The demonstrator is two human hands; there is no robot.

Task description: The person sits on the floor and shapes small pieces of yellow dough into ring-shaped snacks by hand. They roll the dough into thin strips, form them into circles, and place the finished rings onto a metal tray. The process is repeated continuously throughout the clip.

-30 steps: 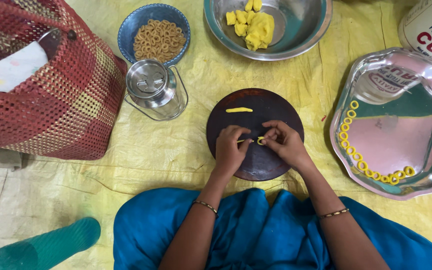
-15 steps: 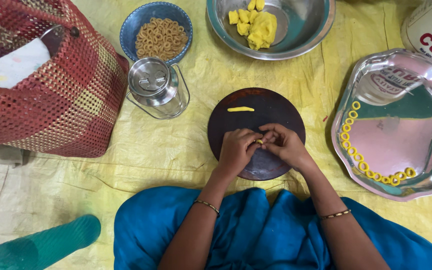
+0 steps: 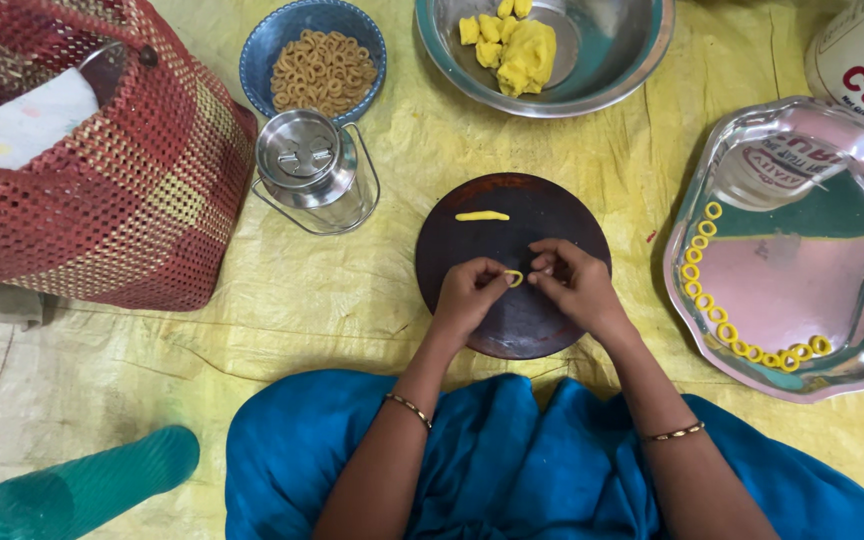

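1. The left hand (image 3: 472, 292) rests on the round dark wooden board (image 3: 512, 330), fingers curled narrow, thumb and forefinger pinching a small yellow dough ring (image 3: 514, 278); the ring sits between both hands, just above the board's middle.
2. The right hand (image 3: 572, 282) lies just beside the left, fingertips bent inward and touching the same ring from the other side; its fingers are drawn close together, not spread.
3. A short straight strip of yellow dough (image 3: 482, 216) lies on the far part of the board, apart from both hands.
4. To the right, a large shiny steel tray (image 3: 802, 290) holds a curved row of yellow dough rings (image 3: 717, 320) along its left and lower edge; the tray stands near the board but not touching it.
5. Beyond the board, a steel bowl (image 3: 612, 60) holds lumps of yellow dough (image 3: 522, 45); a blue bowl (image 3: 257, 50) to its left is filled with browner fried rings (image 3: 324, 70).
6. A small lidded steel can with a wire handle (image 3: 312, 170) stands between the blue bowl and the board; a red woven plastic basket (image 3: 132, 200) stands at the far left.
7. All rest on a yellow plastic sheet (image 3: 302, 310) spread over the floor; blue cloth (image 3: 512, 460) covers the person's lap near the lower edge.
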